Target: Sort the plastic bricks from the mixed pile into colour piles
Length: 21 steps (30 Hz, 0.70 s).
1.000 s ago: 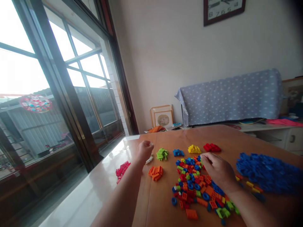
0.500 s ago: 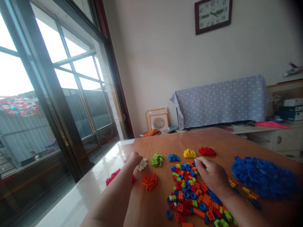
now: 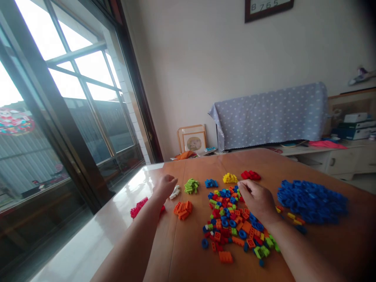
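Observation:
A mixed heap of coloured bricks lies in the middle of the wooden table. My right hand rests on the heap's far right side, fingers curled and pinched on something I cannot make out. My left hand hovers, loosely closed, next to a small white pile. Sorted piles lie around it: pink, orange, light green, blue, yellow and red.
A big heap of blue bricks lies at the right of the table. Behind stand a cloth-covered object on a low cabinet, picture frames against the wall and a clock. A large window fills the left.
My left hand dropped from above the table to the white pile. My right hand stayed on the mixed heap. The view swung slightly.

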{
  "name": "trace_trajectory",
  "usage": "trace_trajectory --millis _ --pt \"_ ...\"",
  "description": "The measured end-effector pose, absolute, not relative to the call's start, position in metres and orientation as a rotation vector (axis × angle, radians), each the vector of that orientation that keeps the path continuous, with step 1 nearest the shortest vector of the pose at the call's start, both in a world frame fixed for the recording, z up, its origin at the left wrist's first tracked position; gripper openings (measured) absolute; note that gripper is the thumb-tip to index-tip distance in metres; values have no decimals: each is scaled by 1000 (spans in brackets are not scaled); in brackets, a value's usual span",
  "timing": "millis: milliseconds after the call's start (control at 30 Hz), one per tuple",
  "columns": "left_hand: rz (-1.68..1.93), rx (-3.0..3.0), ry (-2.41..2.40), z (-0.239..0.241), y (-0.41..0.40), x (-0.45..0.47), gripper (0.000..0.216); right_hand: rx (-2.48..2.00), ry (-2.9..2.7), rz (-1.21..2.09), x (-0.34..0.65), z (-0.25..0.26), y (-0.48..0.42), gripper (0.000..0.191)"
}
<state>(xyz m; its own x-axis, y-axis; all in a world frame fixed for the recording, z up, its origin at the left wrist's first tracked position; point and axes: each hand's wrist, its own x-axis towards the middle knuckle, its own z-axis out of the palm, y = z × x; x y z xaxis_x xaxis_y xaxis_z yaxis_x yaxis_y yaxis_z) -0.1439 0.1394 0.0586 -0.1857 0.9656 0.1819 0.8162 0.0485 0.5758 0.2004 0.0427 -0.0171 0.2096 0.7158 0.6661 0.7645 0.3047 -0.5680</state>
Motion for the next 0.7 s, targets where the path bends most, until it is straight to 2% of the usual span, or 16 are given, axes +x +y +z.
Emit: trace_trajectory --millis 167,367,567,700 --pt "928 1899 1834 53 92 -113 38 -1451 -1543 9 199 -13 41 38" --pt "852 2110 1537 28 39 -71 27 -1499 -1546 175 204 -20 47 40" --pt "659 2275 1484 -2 23 -51 28 -1526 -1716 437 196 -25 45 23" --pt "647 2376 1392 -9 20 -45 32 -1479 -1876 574 187 -24 37 19"
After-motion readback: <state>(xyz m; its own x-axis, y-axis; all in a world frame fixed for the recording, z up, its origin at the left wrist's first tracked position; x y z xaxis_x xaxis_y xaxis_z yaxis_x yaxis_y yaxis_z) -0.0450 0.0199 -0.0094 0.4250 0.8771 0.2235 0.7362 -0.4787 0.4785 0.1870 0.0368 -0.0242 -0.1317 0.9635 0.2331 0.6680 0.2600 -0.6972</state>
